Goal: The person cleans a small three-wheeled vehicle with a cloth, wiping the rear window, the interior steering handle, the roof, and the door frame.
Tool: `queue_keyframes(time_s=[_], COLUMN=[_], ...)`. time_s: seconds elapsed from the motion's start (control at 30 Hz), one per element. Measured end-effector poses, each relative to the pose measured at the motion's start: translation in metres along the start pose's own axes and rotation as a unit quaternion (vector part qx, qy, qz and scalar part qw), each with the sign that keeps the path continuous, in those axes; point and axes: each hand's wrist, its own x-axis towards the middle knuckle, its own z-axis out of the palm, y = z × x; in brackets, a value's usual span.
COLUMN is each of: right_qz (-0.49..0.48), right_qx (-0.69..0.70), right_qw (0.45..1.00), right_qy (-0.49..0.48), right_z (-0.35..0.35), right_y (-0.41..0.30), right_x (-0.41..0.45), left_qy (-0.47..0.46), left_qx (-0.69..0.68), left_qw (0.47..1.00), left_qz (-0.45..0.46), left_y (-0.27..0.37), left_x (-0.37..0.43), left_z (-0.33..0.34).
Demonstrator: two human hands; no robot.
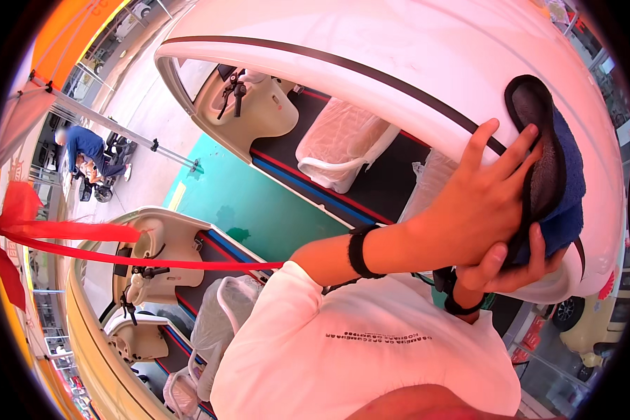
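Observation:
A folded plush cloth (543, 157), grey with black edging on one face and dark blue on the other, lies against the white roof (430, 47) of a small open-sided vehicle. My left hand (483, 194) holds it from the near side, with one finger lying off the cloth over the roof's black trim strip (315, 55). At the cloth's lower end, my right hand (514, 268) grips its edge; some fingers are hidden beneath. The two hands touch or overlap near the wrist of the left one. Both wrists wear black bands.
Under the roof are handlebars (236, 92) and a plastic-wrapped seat (341, 142). A similar cream vehicle (105, 367) stands at lower left. A red ribbon (163, 262) stretches in from the left, below a metal pole (121, 126). Farther off, a person (86, 149) bends over a scooter.

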Motion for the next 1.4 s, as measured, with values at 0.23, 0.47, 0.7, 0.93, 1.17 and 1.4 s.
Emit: queue_keyframes(time_s=[0.23,0.47,0.7,0.93,1.17,1.4], right_qz=[-0.038,-0.271,0.039,0.035,-0.02,-0.102], right_qx=[0.018,0.006,0.135,0.19,0.088,0.045], right_qw=[0.996,0.962,0.966,0.942,0.994,0.993], right_qy=[0.08,-0.027,-0.218,-0.273,-0.061,-0.046], right_z=[0.039,0.067,0.109,0.124,0.119,0.158], right_y=[0.036,0.053,0.064,0.083,0.071,0.046], right_x=[-0.027,-0.053,-0.071,-0.082,-0.067,-0.012], left_qy=[-0.004,0.042,0.04,0.038,-0.105,-0.123], left_qx=[0.025,0.08,0.248,0.147,0.123,0.071], left_qw=[1.0,0.996,0.967,0.975,0.986,0.99], left_qz=[0.014,-0.006,-0.054,-0.16,0.038,-0.009], left_y=[-0.03,-0.116,-0.223,-0.247,-0.191,-0.185], left_x=[-0.003,-0.018,-0.033,-0.039,-0.013,-0.015], left_z=[0.013,-0.018,-0.06,-0.092,-0.05,-0.066])
